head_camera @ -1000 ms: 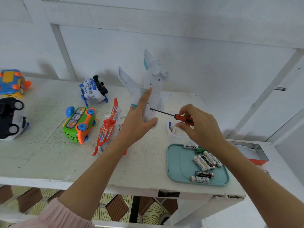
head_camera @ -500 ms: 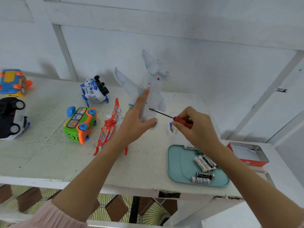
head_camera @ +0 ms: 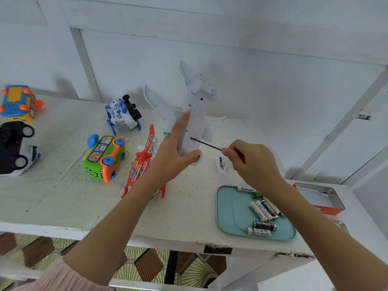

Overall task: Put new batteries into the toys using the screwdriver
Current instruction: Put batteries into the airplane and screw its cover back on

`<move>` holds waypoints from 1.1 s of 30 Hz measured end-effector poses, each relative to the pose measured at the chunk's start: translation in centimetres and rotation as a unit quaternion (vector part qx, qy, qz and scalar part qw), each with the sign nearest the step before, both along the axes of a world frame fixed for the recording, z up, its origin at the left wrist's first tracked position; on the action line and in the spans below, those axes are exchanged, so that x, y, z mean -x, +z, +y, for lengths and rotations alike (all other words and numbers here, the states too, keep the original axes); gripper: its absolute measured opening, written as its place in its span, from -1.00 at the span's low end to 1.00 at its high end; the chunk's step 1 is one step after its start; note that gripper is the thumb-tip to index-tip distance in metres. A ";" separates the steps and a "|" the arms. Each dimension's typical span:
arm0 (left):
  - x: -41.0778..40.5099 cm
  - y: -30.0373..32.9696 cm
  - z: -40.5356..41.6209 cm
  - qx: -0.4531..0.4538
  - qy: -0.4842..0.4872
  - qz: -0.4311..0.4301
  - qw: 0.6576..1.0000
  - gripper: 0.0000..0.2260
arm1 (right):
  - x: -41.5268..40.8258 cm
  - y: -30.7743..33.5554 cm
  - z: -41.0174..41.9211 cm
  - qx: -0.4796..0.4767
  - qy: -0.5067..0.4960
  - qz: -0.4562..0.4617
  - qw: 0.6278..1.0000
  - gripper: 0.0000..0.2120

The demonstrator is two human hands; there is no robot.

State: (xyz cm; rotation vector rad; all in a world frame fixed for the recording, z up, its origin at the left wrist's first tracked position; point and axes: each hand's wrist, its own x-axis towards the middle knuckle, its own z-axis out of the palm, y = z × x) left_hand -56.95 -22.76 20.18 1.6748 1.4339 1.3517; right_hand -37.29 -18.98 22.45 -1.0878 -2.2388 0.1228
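Right now your left hand (head_camera: pixel 174 152) props the white toy plane (head_camera: pixel 194 114) nose-down at the centre of the frame, its nose resting on the counter (head_camera: pixel 63 196). Your forefinger lies straight up the belly and your thumb hooks round the nose, so the hand holds the plane. Your right hand (head_camera: pixel 249 162) pinches the handle of the screwdriver (head_camera: pixel 206 143), whose thin dark shaft slants up and left until the tip meets the belly, seemingly at a screw hole.

The plane looks like hollow, stiff plastic, so judge it light and smooth, likely to twist or skid when you press the driver in. Take it by the thick body, not by the thin wings or tail, which look the easiest parts to snap. Press along the shaft, gently; a screw that small probably strips easily.

The loose batteries (head_camera: pixel 263 213) lie in the teal tray (head_camera: pixel 226 211) at lower right, below your right wrist. They are round and slick, so expect them to roll. The green bus (head_camera: pixel 105 158) and the red plane (head_camera: pixel 140 164) sit left of centre.
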 end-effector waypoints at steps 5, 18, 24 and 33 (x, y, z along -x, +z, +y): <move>0.2 0.1 -0.1 0.010 -0.009 0.009 1.000 -0.20 | 0.0 0.9 -0.1 0.049 0.022 0.025 0.998 -0.69; 0.6 0.4 -0.5 -0.006 -0.016 0.005 1.000 -0.21 | 0.6 1.8 -0.4 0.088 0.015 0.026 0.996 -0.67; 0.8 0.6 -0.7 -0.014 -0.022 0.015 1.000 -0.23 | 0.4 1.6 -0.5 0.061 0.008 0.042 0.997 -0.84; 1.1 0.6 -0.6 -0.022 0.003 0.105 0.994 -0.21 | 0.8 1.6 -0.5 0.041 -0.016 -0.079 0.996 -0.54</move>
